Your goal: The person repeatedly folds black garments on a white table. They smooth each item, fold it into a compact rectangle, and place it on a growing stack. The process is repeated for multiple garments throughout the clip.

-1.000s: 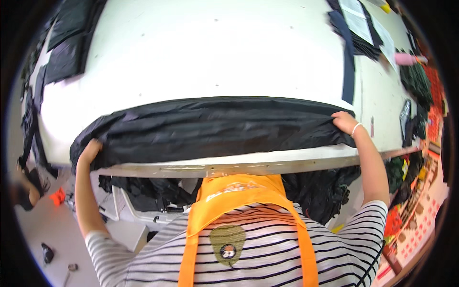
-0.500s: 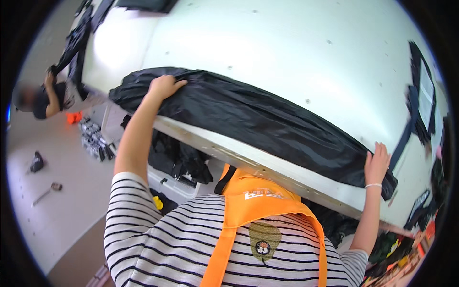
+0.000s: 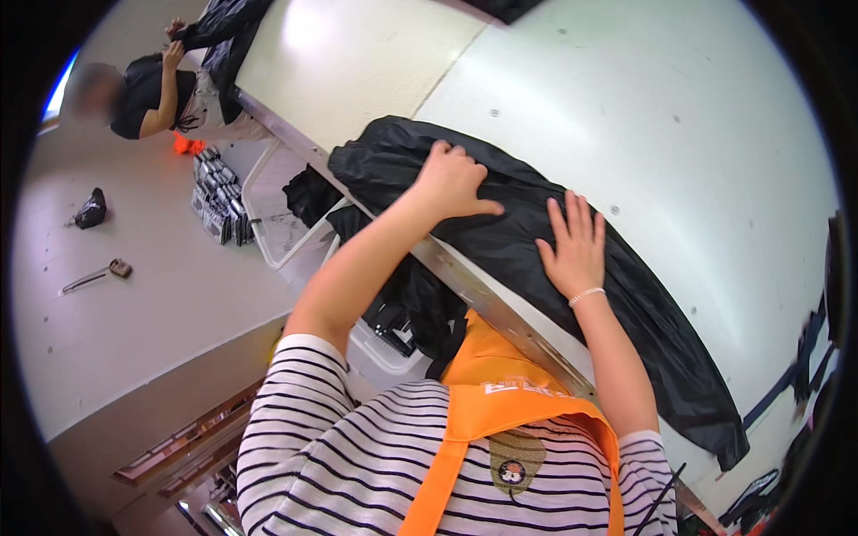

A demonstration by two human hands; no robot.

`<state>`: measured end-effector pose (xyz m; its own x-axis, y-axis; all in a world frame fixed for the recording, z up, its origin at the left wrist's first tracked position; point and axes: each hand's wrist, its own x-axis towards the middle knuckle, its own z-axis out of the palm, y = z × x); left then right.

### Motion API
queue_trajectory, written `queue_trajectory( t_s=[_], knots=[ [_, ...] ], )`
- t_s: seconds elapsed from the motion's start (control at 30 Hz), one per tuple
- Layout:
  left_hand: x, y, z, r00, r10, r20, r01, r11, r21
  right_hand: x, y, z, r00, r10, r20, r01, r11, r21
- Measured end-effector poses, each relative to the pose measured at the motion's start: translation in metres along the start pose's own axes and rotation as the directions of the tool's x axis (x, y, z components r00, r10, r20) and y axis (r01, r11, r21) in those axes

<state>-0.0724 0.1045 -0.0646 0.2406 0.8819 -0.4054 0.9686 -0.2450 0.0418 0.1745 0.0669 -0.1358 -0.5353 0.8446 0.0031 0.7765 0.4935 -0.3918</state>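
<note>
A long folded strip of glossy black fabric (image 3: pixel 523 237) lies along the near edge of the white table (image 3: pixel 643 134), creased on top and with a gathered end at the left. My left hand (image 3: pixel 451 183) rests on the strip toward that end, fingers bent and thumb stretched apart, palm down. To its right my right hand (image 3: pixel 576 246) lies flat on the same fabric with the fingers spread. Neither hand shows fabric pinched between its fingers. Past my right hand the strip runs on to a narrower end at the lower right.
Beneath the table edge stand a white plastic bin (image 3: pixel 290 237) and another bin (image 3: pixel 384 353) with black items. At the far left a person (image 3: pixel 152 98) handles dark cloth (image 3: pixel 223 36). Stacked packets (image 3: pixel 219 196), a black bundle (image 3: pixel 91 209) and a long-handled tool (image 3: pixel 98 275) are on the floor.
My right hand has left the strip's right end and come in close to my left hand. The view has shifted left, bringing more of the floor and the other person in.
</note>
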Motion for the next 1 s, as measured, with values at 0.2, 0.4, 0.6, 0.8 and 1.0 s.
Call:
queue_trajectory(
  t_s=[0.2, 0.4, 0.6, 0.8, 1.0],
  knots=[
    [-0.078, -0.173, -0.025, 0.999, -0.039, -0.028, 0.026, 0.937, -0.348, 0.002, -0.002, 0.003, 0.999, 0.015, 0.035, -0.014, 1.000, -0.026],
    [-0.050, -0.200, 0.067, 0.776, -0.591, 0.220, 0.182, -0.123, -0.976, 0.006, -0.005, 0.001, 0.998, 0.015, 0.057, -0.012, 0.999, -0.048],
    [-0.032, -0.163, -0.021, 0.751, -0.638, -0.171, -0.127, 0.115, -0.985, 0.005, -0.002, 0.000, 0.995, 0.037, 0.094, -0.034, 0.999, -0.035],
    [-0.042, -0.175, 0.049, 0.689, -0.647, -0.326, 0.564, 0.762, -0.318, 0.003, -0.003, 0.002, 0.998, 0.026, 0.058, -0.026, 1.000, 0.002],
    [-0.017, 0.043, 0.017, 0.843, 0.046, -0.537, -0.239, 0.925, -0.296, 0.003, 0.005, 0.011, 0.993, -0.034, -0.109, 0.043, 0.996, 0.084]
  ],
)
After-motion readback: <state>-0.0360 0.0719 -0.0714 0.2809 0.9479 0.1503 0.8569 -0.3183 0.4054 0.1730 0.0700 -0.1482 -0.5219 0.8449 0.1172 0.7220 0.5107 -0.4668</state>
